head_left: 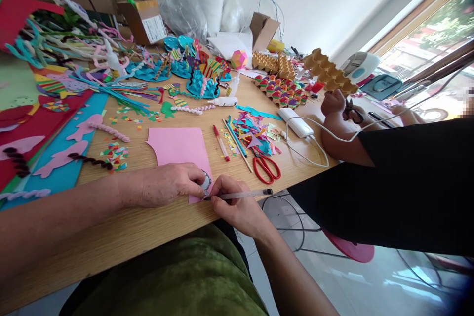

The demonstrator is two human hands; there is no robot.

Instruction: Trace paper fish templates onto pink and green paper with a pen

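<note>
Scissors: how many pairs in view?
2: a red-handled pair on the table, right of the pink paper; a dark pair at a co-worker's hands. More may be hidden.

We look out from one camera worn on the head, facing forward and down over a wooden table point(148, 224). The wearer's green-clad lap point(166, 276) sits closest, at the bottom edge, with the left hand point(172, 182) and right hand point(237, 212) near us, just below mid-frame. Past them we see across the tabletop to a white wall point(314, 0); a window point(418, 34) shows at upper right. Our view is wide and slanted, the table's near edge climbing rightward
</note>
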